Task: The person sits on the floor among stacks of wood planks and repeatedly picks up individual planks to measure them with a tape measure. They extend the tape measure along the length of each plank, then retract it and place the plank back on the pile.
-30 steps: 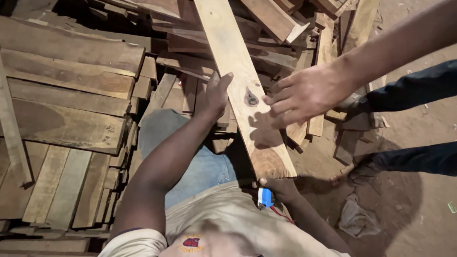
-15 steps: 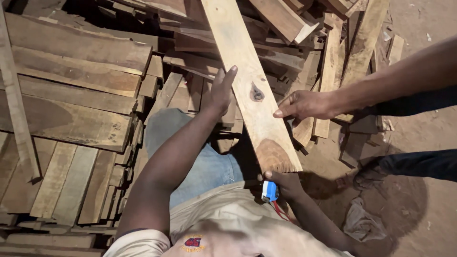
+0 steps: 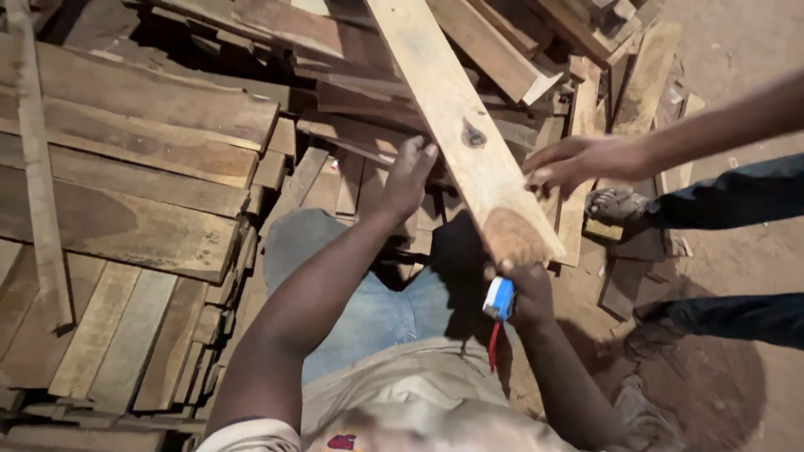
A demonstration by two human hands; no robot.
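My left hand (image 3: 410,176) has slid up with open fingers against the long plank's (image 3: 456,125) edge, my right hand (image 3: 526,293) stays closed on the blue tape measure (image 3: 499,299) by its end, and the helper's hand (image 3: 578,161) let go.

Browns, tans and one spot of blue

We see a pale tan plank (image 3: 456,125) with a dark knot (reddish at its end), a blue-and-white tape measure (image 3: 499,299) with a red strap, blue jeans (image 3: 377,310), and reddish-brown dirt floor (image 3: 737,50).
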